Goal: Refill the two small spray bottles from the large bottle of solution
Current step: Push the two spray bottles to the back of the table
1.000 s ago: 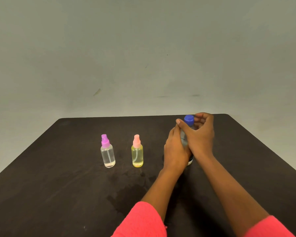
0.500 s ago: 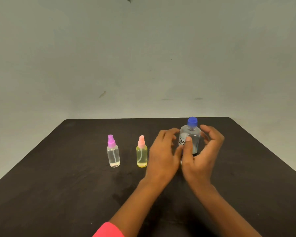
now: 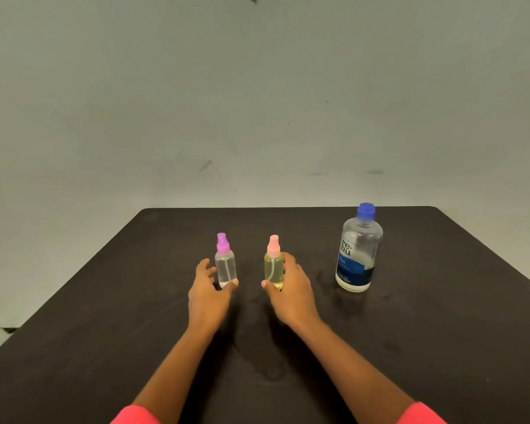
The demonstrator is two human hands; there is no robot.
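Two small spray bottles stand upright mid-table. The clear one with a purple cap [image 3: 225, 267] sits between the spread fingers and thumb of my left hand [image 3: 210, 293]; the thumb tip is at its base, while the fingers stay slightly off its left side. The yellow one with a pink cap [image 3: 273, 267] has my right hand [image 3: 291, 293] closed around it, thumb on its left and fingers on its right. The large clear solution bottle [image 3: 358, 252], with its blue cap on and a blue label, stands alone to the right, and neither hand touches it.
The dark table [image 3: 104, 316] has a damp patch in front of the bottles. Its far edge meets a plain grey wall, and its left and right edges slant toward me. Pink sleeves show at the bottom of the view.
Both hands let go of the large bottle, which now stands free at the right. They moved left to the two small spray bottles, one hand at each.
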